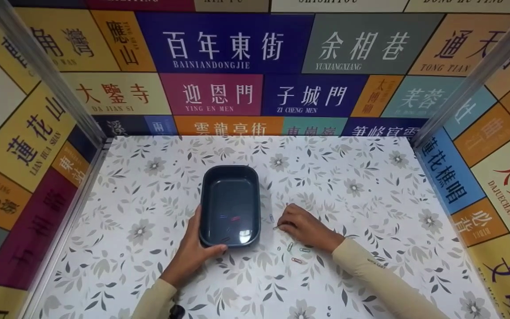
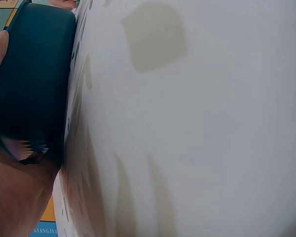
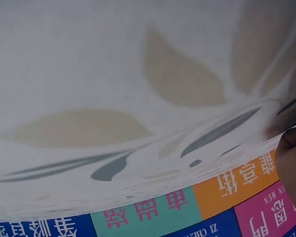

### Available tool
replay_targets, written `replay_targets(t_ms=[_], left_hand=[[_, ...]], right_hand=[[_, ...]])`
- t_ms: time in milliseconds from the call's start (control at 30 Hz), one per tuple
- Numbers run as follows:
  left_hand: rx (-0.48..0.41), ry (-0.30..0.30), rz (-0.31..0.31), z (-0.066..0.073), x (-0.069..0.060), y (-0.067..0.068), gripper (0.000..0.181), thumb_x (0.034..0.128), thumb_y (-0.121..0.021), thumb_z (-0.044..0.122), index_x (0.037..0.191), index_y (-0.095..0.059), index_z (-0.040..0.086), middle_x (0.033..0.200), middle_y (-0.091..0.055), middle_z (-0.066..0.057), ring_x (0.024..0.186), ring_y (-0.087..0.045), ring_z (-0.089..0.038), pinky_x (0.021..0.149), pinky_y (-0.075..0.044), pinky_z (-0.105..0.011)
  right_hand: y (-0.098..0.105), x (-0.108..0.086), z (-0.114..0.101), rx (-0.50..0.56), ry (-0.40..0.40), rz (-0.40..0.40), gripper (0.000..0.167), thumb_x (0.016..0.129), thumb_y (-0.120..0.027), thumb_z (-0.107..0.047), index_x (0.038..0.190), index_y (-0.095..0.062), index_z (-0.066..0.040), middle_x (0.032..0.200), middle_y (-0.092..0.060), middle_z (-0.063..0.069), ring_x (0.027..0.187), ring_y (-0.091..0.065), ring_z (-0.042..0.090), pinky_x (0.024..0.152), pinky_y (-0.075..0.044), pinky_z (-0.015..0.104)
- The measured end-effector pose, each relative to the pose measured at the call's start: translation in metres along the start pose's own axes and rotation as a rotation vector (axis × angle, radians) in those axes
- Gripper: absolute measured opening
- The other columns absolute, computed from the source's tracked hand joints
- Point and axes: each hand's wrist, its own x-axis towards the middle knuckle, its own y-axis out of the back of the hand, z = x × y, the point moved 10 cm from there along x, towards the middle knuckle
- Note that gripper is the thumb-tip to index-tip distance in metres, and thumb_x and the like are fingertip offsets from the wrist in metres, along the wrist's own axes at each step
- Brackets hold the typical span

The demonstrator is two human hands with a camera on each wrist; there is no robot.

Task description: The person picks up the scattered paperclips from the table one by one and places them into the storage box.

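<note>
A deep, dark blue rectangular dish (image 1: 230, 190) with rounded corners stands on the table, with several small paper clips, blue and red (image 1: 235, 218), on its bottom. My left hand (image 1: 195, 248) grips the dish at its near left corner, the thumb along the near rim and the fingers down the left side. To the right of the dish, my right hand (image 1: 303, 226) pinches a small paper clip (image 1: 275, 228), mostly hidden by the fingertips. A pale blue clip (image 1: 271, 218) lies just beyond those fingertips. Nearer to me lie two green clips (image 1: 290, 246) and a red one (image 1: 297, 260).
A white tabletop (image 1: 361, 257) printed with grey leaves and flowers lies beneath everything. Panels with coloured blocks of lettering (image 1: 219, 44) wall it in at the back and both sides. Metal posts (image 1: 472, 75) stand at the back corners.
</note>
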Motion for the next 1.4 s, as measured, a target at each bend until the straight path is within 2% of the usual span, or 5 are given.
replay_targets(t_ms=[300,667,833,1067,1400], left_hand=[[0.000,-0.012,0.002,-0.002,0.001,0.000,0.137,0.0826,-0.100,0.040,0.180,-0.004,0.024,0.183,-0.016,-0.009,0.168,-0.017,-0.032,0.132,-0.015,-0.059],[-0.015,0.013,0.000,-0.001,0.000,0.000,0.138,0.0809,-0.101,0.040,0.179,-0.003,0.033,0.183,-0.018,-0.004,0.168,-0.017,-0.028,0.132,-0.014,-0.058],[-0.017,0.010,0.001,-0.001,0.001,0.000,0.138,0.0808,-0.100,0.042,0.179,-0.004,0.037,0.183,-0.018,-0.004,0.168,-0.017,-0.028,0.132,-0.014,-0.058],[-0.026,0.007,0.011,0.000,0.002,0.000,0.138,0.0818,-0.100,0.037,0.180,-0.004,0.028,0.182,-0.018,-0.010,0.166,-0.021,-0.033,0.131,-0.016,-0.061],[-0.026,0.010,0.016,0.002,0.001,0.001,0.136,0.0814,-0.101,0.033,0.180,-0.008,0.026,0.183,-0.017,-0.010,0.167,-0.019,-0.032,0.132,-0.015,-0.059]], right_hand=[[-0.001,0.002,0.001,-0.038,-0.029,0.003,0.005,0.104,-0.076,-0.007,0.099,-0.078,-0.009,0.097,-0.066,0.001,0.092,-0.059,0.015,0.082,-0.054,0.035],[0.003,0.002,0.005,0.022,-0.103,-0.022,0.007,0.103,-0.076,-0.005,0.101,-0.079,-0.010,0.098,-0.067,0.001,0.093,-0.060,0.015,0.083,-0.055,0.036],[0.007,0.005,0.006,0.070,-0.158,0.016,0.007,0.103,-0.077,-0.006,0.100,-0.080,-0.011,0.096,-0.067,-0.001,0.092,-0.060,0.014,0.083,-0.055,0.034],[0.018,0.012,-0.007,0.130,-0.159,0.110,0.007,0.098,-0.080,0.001,0.097,-0.081,-0.006,0.090,-0.067,0.000,0.085,-0.062,0.016,0.076,-0.053,0.030],[0.025,0.022,-0.023,0.143,-0.139,0.128,0.006,0.099,-0.080,-0.002,0.095,-0.081,-0.005,0.090,-0.070,0.001,0.086,-0.066,0.018,0.076,-0.055,0.029]])
